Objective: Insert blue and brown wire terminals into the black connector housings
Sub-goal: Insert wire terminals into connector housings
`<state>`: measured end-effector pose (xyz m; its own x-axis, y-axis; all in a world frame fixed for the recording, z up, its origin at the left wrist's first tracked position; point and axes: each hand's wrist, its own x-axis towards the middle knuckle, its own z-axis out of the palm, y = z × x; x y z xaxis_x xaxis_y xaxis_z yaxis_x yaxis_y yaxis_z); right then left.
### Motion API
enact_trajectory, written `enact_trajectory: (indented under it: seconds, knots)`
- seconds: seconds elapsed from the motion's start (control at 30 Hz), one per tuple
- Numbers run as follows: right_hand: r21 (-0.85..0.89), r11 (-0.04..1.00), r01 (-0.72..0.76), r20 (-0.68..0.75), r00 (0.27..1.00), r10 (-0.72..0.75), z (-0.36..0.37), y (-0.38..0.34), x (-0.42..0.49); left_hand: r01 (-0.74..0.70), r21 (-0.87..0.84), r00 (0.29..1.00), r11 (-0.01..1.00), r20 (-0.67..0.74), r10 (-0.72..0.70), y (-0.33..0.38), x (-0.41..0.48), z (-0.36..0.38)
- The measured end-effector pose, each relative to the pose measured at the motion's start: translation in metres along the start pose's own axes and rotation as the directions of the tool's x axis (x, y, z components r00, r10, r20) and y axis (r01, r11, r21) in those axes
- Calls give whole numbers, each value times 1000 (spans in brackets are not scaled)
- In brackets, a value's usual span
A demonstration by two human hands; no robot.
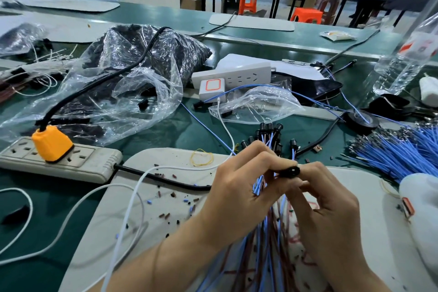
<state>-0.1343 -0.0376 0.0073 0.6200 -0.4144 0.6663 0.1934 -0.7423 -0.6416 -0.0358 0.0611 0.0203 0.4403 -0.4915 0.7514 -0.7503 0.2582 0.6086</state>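
Your left hand (239, 187) pinches a small black housing (290, 171) between thumb and forefinger, above the far part of the mat (369, 208). The housing is a stubby matte plastic barrel whose round open end faces your right hand (331, 201). Your right hand's curled fingertips close on that open end; you cannot tell whether a terminal sits between them. The other left fingers wrap a bundle (267, 244) of thin blue and brown wires, which trails towards you over the mat's near side. Above your left knuckles the finished ends (270, 135) fan out past the mat's far edge, each capped in glossy black. The mat itself is a pale grey board with rounded corners, flecked with short brown, blue and black scraps (166, 197). A thin yellow rubber band (201, 157) lies looped near its far edge, and a smooth white cable (132, 197) curves across its left side. Just left of the mat rests a grubby off-white power strip (83, 163) with a blocky orange plug (52, 143) seated in it. Beyond the strip, well behind the mat, a crinkled clear bag (130, 66) holds a heap of dark parts. Off the mat's far right corner lies a dense sheaf of loose blue wires (391, 149), their metal tips pointing left.
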Motion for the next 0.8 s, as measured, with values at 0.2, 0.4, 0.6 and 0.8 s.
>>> enact_trajectory:
  seconds: [0.2, 0.4, 0.6, 0.8]
  knots:
    - [-63, 998, 13, 36, 999, -11, 2, 1, 2, 0, 18, 1000, 1000, 10, 0, -3, 0, 0]
    - [-134, 990, 34, 35, 999, -30, 2, 0, 1, -11, 17, 1000, 1000, 13, 11, -2, -1, 1]
    - [-200, 977, 75, 69, 996, -62, 4, 3, 0, -4, 69, 999, 998, -37, 6, -1, -4, 1]
    - [-128, 991, 26, 58, 998, -19, 7, 4, -1, 65, 51, 998, 997, -8, -65, 0, -1, 2]
